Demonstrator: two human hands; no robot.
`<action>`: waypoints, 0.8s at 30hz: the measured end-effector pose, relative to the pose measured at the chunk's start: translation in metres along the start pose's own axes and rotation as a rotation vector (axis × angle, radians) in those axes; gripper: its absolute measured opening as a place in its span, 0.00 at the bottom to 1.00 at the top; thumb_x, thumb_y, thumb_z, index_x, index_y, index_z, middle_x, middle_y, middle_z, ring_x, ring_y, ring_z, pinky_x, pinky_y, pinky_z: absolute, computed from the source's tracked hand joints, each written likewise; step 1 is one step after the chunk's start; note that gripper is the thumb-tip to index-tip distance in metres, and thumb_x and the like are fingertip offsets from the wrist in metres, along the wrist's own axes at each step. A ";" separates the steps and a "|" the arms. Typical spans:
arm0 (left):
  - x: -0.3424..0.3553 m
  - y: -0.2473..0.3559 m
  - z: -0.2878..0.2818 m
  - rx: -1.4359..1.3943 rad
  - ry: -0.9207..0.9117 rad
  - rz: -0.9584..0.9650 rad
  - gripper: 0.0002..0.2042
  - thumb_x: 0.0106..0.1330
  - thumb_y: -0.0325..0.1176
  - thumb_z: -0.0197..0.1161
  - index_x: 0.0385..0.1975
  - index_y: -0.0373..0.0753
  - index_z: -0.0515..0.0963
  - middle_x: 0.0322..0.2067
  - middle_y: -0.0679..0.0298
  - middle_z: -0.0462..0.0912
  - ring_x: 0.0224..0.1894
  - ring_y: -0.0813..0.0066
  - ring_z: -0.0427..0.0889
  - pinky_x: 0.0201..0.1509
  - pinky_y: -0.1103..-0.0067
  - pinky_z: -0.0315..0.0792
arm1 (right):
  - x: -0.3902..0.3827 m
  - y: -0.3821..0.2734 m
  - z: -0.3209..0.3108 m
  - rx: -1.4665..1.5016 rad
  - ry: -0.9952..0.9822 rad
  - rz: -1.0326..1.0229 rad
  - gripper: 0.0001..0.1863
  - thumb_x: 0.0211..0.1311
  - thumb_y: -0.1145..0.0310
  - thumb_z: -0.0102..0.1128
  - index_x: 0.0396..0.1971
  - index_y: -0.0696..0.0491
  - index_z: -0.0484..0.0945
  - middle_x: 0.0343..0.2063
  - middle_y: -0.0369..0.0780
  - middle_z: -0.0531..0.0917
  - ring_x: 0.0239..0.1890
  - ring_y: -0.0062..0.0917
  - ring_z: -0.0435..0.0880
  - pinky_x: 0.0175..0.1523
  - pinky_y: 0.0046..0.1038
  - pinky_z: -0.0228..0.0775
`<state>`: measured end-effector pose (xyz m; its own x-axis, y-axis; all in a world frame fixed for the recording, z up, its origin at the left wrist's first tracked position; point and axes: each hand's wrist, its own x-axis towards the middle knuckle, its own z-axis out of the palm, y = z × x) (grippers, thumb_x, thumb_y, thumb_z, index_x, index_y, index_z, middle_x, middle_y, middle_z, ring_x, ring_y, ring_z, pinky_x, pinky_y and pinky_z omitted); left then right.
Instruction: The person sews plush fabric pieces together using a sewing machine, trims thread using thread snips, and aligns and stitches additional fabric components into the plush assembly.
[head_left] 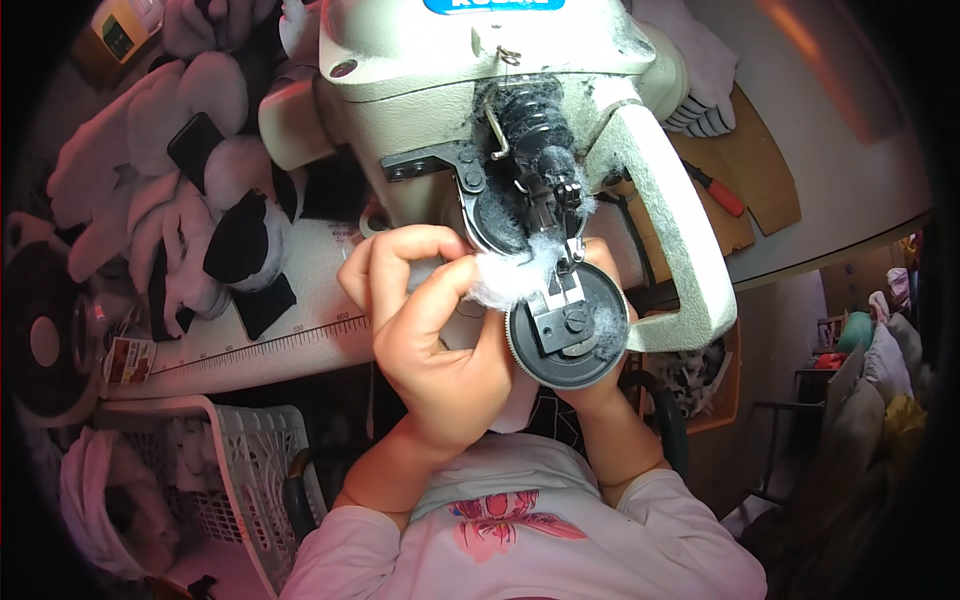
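– Pale sewing machine [400, 110] nearest, its head standing over the desk [235, 340]. Grey lint clings around the needle mechanism.

– And the white fluff [500, 283]?

– Just left of the needle area, in front of the machine, at the far left rim of a black toothed disc [602, 350].

– State of the left hand [430, 345]?

– Fingers curled, nearly closed; thumb and index tips pinch the fluff's left side.

– Right hand [604, 262]?

– Mostly behind the disc. Some skin shows beyond its far rim, the wrist below. Cannot tell how far open it is or whether it grips anything.

– Left part of the desk?

– White plush pieces [205, 95] heaped toward the far left corner. One black fabric piece [265, 306] lies nearer the front edge, where a printed ruler scale runs. Small card [130, 360] by the front left corner.

– Right part?

– Brown cardboard [775, 160] near the front edge, red-handled tool [722, 195] on it. Striped cloth [698, 116] just beyond.

– Below desk level?

– White slatted basket [255, 455] past the front edge, at left, cloth inside.
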<state>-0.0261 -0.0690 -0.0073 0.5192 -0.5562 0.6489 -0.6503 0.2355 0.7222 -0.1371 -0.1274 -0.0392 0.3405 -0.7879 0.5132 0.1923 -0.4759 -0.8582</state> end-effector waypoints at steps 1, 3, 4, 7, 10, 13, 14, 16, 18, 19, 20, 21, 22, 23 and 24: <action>0.000 0.001 0.000 -0.001 0.001 -0.001 0.11 0.40 0.22 0.71 0.27 0.35 0.80 0.33 0.63 0.74 0.45 0.63 0.65 0.52 0.73 0.59 | 0.000 0.001 0.000 0.006 -0.001 0.032 0.09 0.51 0.72 0.65 0.29 0.63 0.78 0.31 0.40 0.75 0.34 0.26 0.74 0.39 0.25 0.67; 0.000 0.003 0.001 0.034 0.044 0.016 0.10 0.40 0.22 0.70 0.25 0.35 0.80 0.33 0.64 0.74 0.44 0.64 0.65 0.51 0.73 0.58 | 0.002 0.003 -0.001 -0.055 -0.018 -0.042 0.09 0.50 0.73 0.65 0.29 0.63 0.78 0.31 0.40 0.75 0.33 0.26 0.74 0.39 0.25 0.67; -0.001 0.003 0.002 0.032 0.043 0.014 0.10 0.40 0.22 0.70 0.25 0.35 0.80 0.33 0.64 0.74 0.44 0.64 0.65 0.51 0.73 0.58 | 0.003 0.004 -0.001 -0.114 -0.035 -0.116 0.09 0.50 0.73 0.65 0.29 0.62 0.78 0.31 0.40 0.75 0.33 0.26 0.74 0.38 0.25 0.67; -0.003 0.002 0.004 0.011 0.077 0.021 0.10 0.40 0.23 0.70 0.24 0.36 0.79 0.33 0.64 0.74 0.44 0.64 0.65 0.50 0.73 0.58 | 0.003 0.000 0.002 -0.095 -0.012 -0.069 0.09 0.49 0.74 0.66 0.29 0.62 0.78 0.31 0.40 0.75 0.33 0.26 0.74 0.38 0.25 0.67; -0.002 0.003 0.005 0.030 0.077 0.038 0.10 0.40 0.22 0.70 0.24 0.36 0.78 0.32 0.64 0.73 0.43 0.63 0.65 0.50 0.73 0.58 | 0.000 0.000 0.000 -0.112 -0.018 -0.032 0.09 0.49 0.74 0.66 0.29 0.62 0.78 0.32 0.40 0.75 0.34 0.26 0.74 0.38 0.25 0.67; -0.002 0.003 0.004 0.039 0.059 0.038 0.10 0.40 0.23 0.70 0.24 0.36 0.78 0.32 0.64 0.73 0.43 0.63 0.65 0.50 0.73 0.58 | -0.001 0.002 0.003 -0.071 0.015 -0.069 0.10 0.49 0.74 0.66 0.29 0.62 0.78 0.32 0.41 0.75 0.34 0.26 0.74 0.38 0.25 0.67; -0.002 0.003 0.004 0.038 0.061 0.035 0.10 0.40 0.22 0.70 0.24 0.37 0.78 0.32 0.64 0.74 0.43 0.63 0.65 0.50 0.73 0.58 | -0.002 0.003 0.004 -0.070 0.016 -0.069 0.10 0.49 0.74 0.66 0.29 0.62 0.78 0.32 0.41 0.75 0.34 0.26 0.74 0.38 0.25 0.67; -0.003 0.003 0.003 0.041 0.064 0.031 0.10 0.40 0.22 0.70 0.24 0.37 0.78 0.32 0.64 0.74 0.43 0.63 0.65 0.50 0.73 0.58 | -0.004 0.006 0.006 -0.027 0.036 -0.068 0.11 0.49 0.74 0.66 0.31 0.62 0.77 0.33 0.41 0.75 0.33 0.26 0.75 0.38 0.24 0.67; -0.001 0.004 0.000 0.055 0.055 0.006 0.09 0.41 0.20 0.70 0.23 0.37 0.79 0.32 0.65 0.74 0.44 0.63 0.66 0.50 0.73 0.58 | -0.011 0.003 0.012 0.009 0.070 0.025 0.12 0.48 0.74 0.67 0.32 0.62 0.76 0.33 0.41 0.74 0.34 0.26 0.74 0.39 0.25 0.67; 0.001 0.006 -0.002 0.054 0.053 0.007 0.09 0.41 0.20 0.70 0.23 0.37 0.79 0.32 0.65 0.74 0.44 0.63 0.66 0.50 0.73 0.58 | -0.016 0.001 0.016 0.041 0.105 0.117 0.13 0.48 0.73 0.67 0.32 0.61 0.76 0.33 0.40 0.74 0.34 0.27 0.74 0.39 0.25 0.66; 0.003 0.009 -0.005 0.097 0.030 0.016 0.09 0.42 0.20 0.70 0.23 0.37 0.79 0.32 0.65 0.74 0.44 0.63 0.66 0.51 0.73 0.59 | -0.018 0.001 0.021 0.071 0.132 0.184 0.13 0.47 0.73 0.67 0.33 0.60 0.75 0.33 0.40 0.74 0.35 0.28 0.73 0.40 0.26 0.65; 0.006 0.012 -0.009 0.141 0.006 0.026 0.09 0.42 0.19 0.69 0.23 0.38 0.79 0.32 0.65 0.75 0.45 0.63 0.66 0.51 0.73 0.59 | -0.021 0.002 0.025 0.105 0.162 0.251 0.14 0.47 0.73 0.67 0.34 0.59 0.74 0.33 0.40 0.74 0.36 0.28 0.72 0.41 0.27 0.64; 0.008 0.014 -0.011 0.169 -0.021 0.035 0.09 0.42 0.19 0.70 0.23 0.38 0.80 0.32 0.66 0.75 0.45 0.63 0.66 0.52 0.73 0.59 | -0.021 0.007 0.028 0.015 0.177 0.127 0.15 0.46 0.73 0.67 0.34 0.58 0.73 0.32 0.40 0.74 0.36 0.29 0.71 0.42 0.28 0.62; 0.010 0.015 -0.011 0.168 -0.025 0.037 0.09 0.42 0.19 0.70 0.23 0.38 0.80 0.32 0.66 0.75 0.45 0.63 0.66 0.52 0.73 0.59 | -0.022 0.006 0.029 -0.012 0.190 0.113 0.15 0.46 0.74 0.66 0.34 0.57 0.72 0.32 0.40 0.73 0.36 0.30 0.70 0.42 0.29 0.61; 0.011 0.016 -0.013 0.194 -0.029 0.063 0.08 0.45 0.19 0.68 0.25 0.37 0.79 0.32 0.65 0.75 0.44 0.66 0.66 0.51 0.75 0.60 | -0.024 0.005 0.032 -0.035 0.199 0.100 0.15 0.46 0.74 0.65 0.34 0.57 0.72 0.31 0.40 0.73 0.36 0.30 0.70 0.42 0.29 0.60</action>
<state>-0.0238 -0.0609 0.0145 0.4599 -0.5685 0.6821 -0.7769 0.1143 0.6191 -0.1150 -0.0982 -0.0559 0.1670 -0.8919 0.4202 0.1338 -0.4018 -0.9059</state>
